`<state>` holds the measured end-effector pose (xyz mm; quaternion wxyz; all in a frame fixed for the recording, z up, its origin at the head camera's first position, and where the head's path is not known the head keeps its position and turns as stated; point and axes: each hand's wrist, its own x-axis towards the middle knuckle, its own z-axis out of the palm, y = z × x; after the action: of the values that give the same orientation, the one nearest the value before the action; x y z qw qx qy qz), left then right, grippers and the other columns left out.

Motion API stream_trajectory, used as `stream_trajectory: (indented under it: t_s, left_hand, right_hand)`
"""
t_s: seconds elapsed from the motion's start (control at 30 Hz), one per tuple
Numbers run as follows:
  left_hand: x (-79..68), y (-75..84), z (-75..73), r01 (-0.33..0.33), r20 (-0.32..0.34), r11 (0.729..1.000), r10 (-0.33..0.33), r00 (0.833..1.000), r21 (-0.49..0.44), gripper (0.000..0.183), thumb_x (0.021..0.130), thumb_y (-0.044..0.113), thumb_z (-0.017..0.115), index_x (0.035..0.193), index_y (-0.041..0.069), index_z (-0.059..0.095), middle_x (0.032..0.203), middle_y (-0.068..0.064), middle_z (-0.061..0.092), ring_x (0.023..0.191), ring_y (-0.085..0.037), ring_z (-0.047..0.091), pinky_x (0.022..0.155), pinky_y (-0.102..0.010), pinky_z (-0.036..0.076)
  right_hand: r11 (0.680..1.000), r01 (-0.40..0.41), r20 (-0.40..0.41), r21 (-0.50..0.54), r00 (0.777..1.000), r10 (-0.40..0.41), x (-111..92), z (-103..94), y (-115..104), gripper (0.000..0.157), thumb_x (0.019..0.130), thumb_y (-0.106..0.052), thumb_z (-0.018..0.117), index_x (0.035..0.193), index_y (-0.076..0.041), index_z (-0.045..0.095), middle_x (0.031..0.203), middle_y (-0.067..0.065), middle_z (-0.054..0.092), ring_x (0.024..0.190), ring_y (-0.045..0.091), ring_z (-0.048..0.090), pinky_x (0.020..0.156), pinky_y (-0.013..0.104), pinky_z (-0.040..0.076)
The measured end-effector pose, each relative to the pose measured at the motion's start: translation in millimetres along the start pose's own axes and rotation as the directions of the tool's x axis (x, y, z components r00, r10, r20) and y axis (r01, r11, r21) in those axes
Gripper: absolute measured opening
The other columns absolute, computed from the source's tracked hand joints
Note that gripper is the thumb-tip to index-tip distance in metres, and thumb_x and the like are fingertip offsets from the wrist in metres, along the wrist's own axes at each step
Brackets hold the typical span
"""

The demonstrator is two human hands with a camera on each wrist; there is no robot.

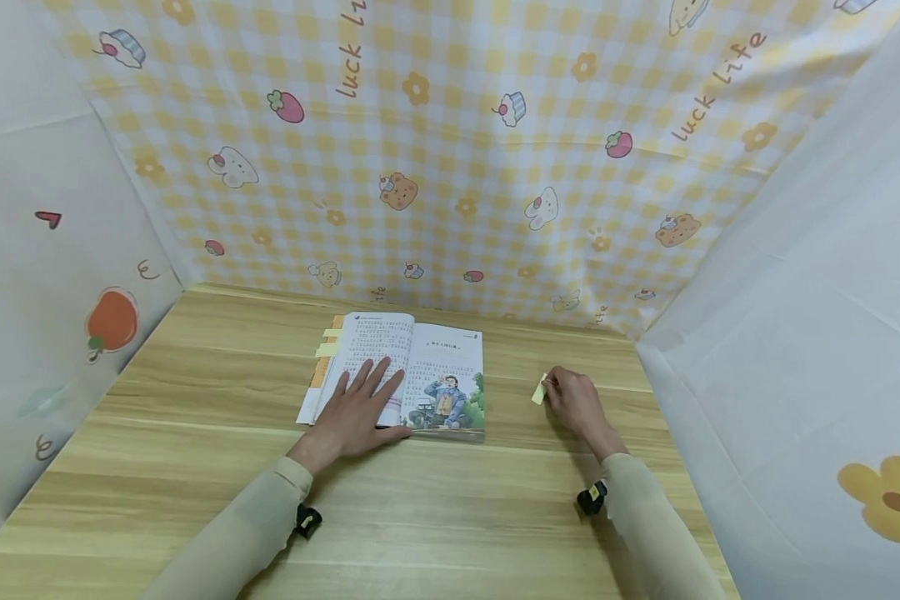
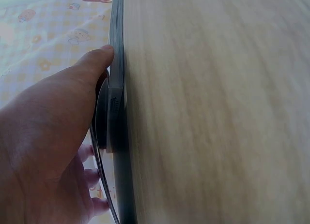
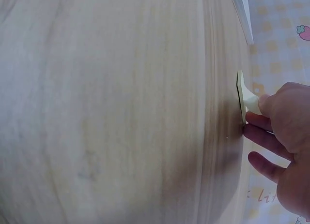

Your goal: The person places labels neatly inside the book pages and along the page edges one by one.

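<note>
An open book lies on the wooden table, with text on both pages and a colour picture of a seated figure on the right one. My left hand rests on its left page, fingers spread and straight, thumb near the bottom edge by the spine. To the right of the book, my right hand pinches the sheet of a small pale yellow sticky note pad. In the right wrist view one end of the top sheet is lifted at the thumb, while other fingers touch the pad's end.
Yellow sticky tabs stick out from the book's left edge. The table meets a yellow checked cloth at the back, and white cloth hangs on both sides. A black wrist camera sits on each sleeve.
</note>
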<state>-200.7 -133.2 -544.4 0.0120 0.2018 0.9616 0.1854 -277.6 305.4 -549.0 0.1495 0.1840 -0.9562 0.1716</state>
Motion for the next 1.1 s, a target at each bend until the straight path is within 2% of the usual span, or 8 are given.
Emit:
stream_trajectory:
  t_s: [0.07,0.2,0.3,0.4,0.53,0.67,0.87,1.1]
  left_hand:
    - [0.1,0.1,0.3,-0.001,-0.003,1.000,0.001,1.000,-0.001,0.099,0.103,0.066,0.074,0.179,0.016,0.034,0.190,-0.020,0.021,0.176,-0.050,0.019,0.136,-0.081,0.019]
    - [-0.1,0.1,0.1,0.000,-0.006,1.000,0.000,1.000,-0.003,0.099,0.103,0.065,0.074,0.179,0.016,0.034,0.190,-0.020,0.021,0.176,-0.050,0.019,0.136,-0.081,0.019]
    - [-0.2,0.1,0.0,0.000,-0.006,1.000,0.000,1.000,-0.006,0.099,0.103,0.065,0.074,0.179,0.016,0.034,0.190,-0.020,0.021,0.176,-0.050,0.019,0.136,-0.081,0.019]
    - [-0.2,-0.3,0.5,-0.001,-0.009,1.000,0.001,1.000,-0.006,0.099,0.103,0.065,0.074,0.179,0.016,0.034,0.190,-0.019,0.020,0.176,-0.049,0.019,0.136,-0.081,0.019]
    - [-0.5,-0.7,1.0,-0.003,-0.009,1.000,0.003,1.000,-0.008,0.099,0.103,0.065,0.074,0.180,0.016,0.034,0.190,-0.019,0.020,0.176,-0.050,0.019,0.136,-0.081,0.019]
    - [-1.2,-0.6,0.6,-0.001,-0.004,1.000,0.001,1.000,-0.017,0.099,0.103,0.065,0.074,0.180,0.016,0.033,0.190,-0.019,0.020,0.176,-0.050,0.018,0.137,-0.081,0.018]
    - [-1.2,-0.5,0.6,0.001,-0.001,1.000,-0.001,1.000,-0.019,0.099,0.104,0.065,0.074,0.180,0.017,0.033,0.190,-0.019,0.019,0.176,-0.050,0.018,0.137,-0.081,0.017]
    - [-0.7,-1.1,1.3,0.004,0.000,1.000,-0.004,1.000,-0.014,0.099,0.104,0.065,0.074,0.180,0.017,0.033,0.190,-0.019,0.019,0.176,-0.049,0.018,0.137,-0.081,0.018]
  right_hand:
    - [1.000,0.019,-0.001,0.014,1.000,-0.019,0.0,0.1,2.3,0.010,0.103,-0.004,0.080,0.095,0.001,0.075,0.085,0.017,0.079,0.069,0.025,0.072,0.063,0.046,0.061]
    - [0.993,0.087,-0.019,0.084,0.996,-0.086,2.0,28.0,44.7,0.021,0.111,-0.020,0.073,0.094,-0.008,0.075,0.084,0.006,0.075,0.069,0.016,0.064,0.063,0.039,0.056]
    - [0.988,0.078,-0.005,0.136,0.997,-0.078,2.3,32.1,50.3,0.028,0.114,-0.026,0.068,0.092,-0.010,0.074,0.083,0.003,0.070,0.070,0.014,0.057,0.064,0.035,0.049]
    - [0.984,0.018,0.048,0.176,0.998,-0.027,2.0,12.8,25.7,0.027,0.112,-0.023,0.068,0.092,-0.005,0.074,0.085,0.008,0.070,0.071,0.018,0.059,0.065,0.038,0.050]
    - [0.966,-0.005,0.110,0.258,0.994,-0.024,2.7,-2.3,14.4,0.031,0.111,-0.025,0.068,0.089,-0.004,0.071,0.087,0.011,0.068,0.074,0.021,0.059,0.067,0.038,0.050]
    - [0.969,-0.033,0.146,0.247,0.989,-0.003,4.4,2.7,16.2,0.031,0.106,-0.019,0.072,0.080,-0.005,0.063,0.089,0.018,0.063,0.071,0.023,0.051,0.065,0.036,0.042]
    - [0.980,-0.072,0.166,0.183,0.985,0.042,4.4,39.9,60.6,0.029,0.105,-0.035,0.080,0.096,-0.008,0.077,0.120,0.022,0.074,0.090,0.022,0.064,0.077,0.036,0.055]
    - [0.980,-0.066,0.168,0.188,0.985,0.034,4.1,41.7,62.0,0.027,0.103,-0.033,0.082,0.100,-0.007,0.079,0.120,0.022,0.074,0.094,0.026,0.067,0.078,0.037,0.057]
